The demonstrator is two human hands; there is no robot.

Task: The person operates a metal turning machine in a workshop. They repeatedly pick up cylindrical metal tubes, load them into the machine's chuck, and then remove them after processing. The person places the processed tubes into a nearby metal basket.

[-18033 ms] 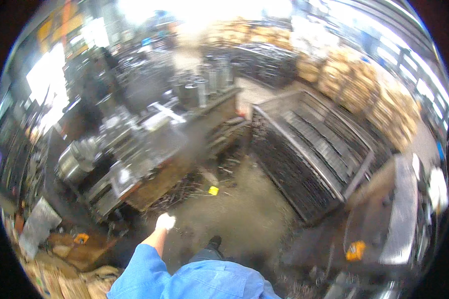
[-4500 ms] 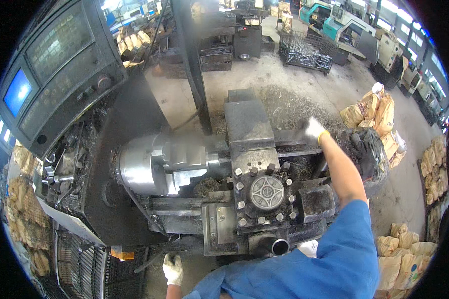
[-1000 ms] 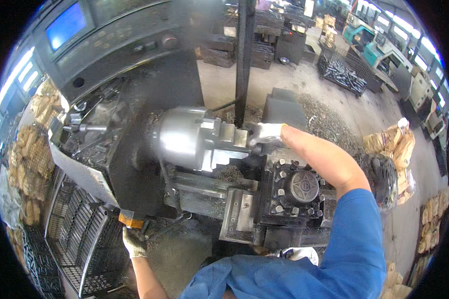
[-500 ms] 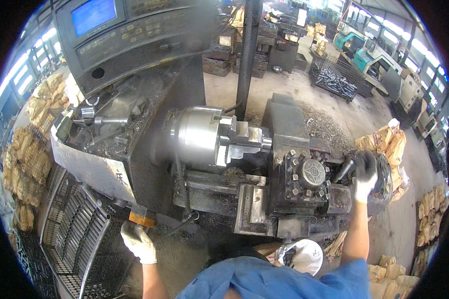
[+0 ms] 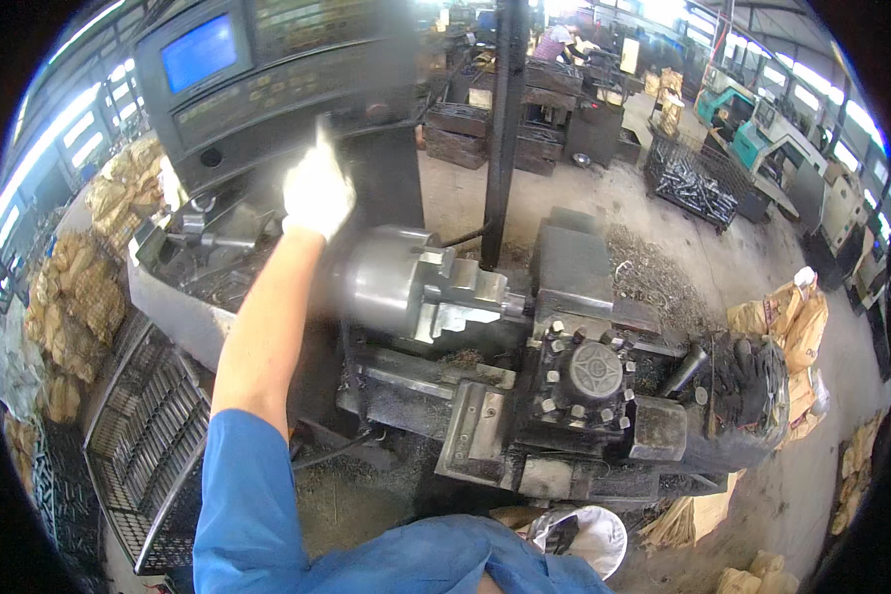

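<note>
While the left hand (image 5: 317,188), in a pale glove, was raised before the lower part of the dark control panel (image 5: 302,89), one finger pointed upward; blur hid the curl of the others, so I could not tell whether the hand was otherwise closed, nor whether the fingertip touched the panel. That panel stood at the upper left, its blue screen (image 5: 200,53) lit, up and to the left of the fingertip. The right hand lay outside the view and its state could not be told. From a blue sleeve (image 5: 247,505) the bare left forearm rose past a metal tray (image 5: 183,307). Just to the right of the wrist sat a silver chuck (image 5: 386,282) with stepped blocks on its face, and farther right a square tool post (image 5: 596,371) bore a round cap ringed by bolts. Beyond the machine a dark upright post (image 5: 505,129) stood on the floor, with metal chips (image 5: 653,272) scattered behind the tool post. A black slatted crate (image 5: 148,436) was at the lower left, a white round container (image 5: 604,540) near the person's torso, and brown sacks (image 5: 797,307) stood at the right
</note>
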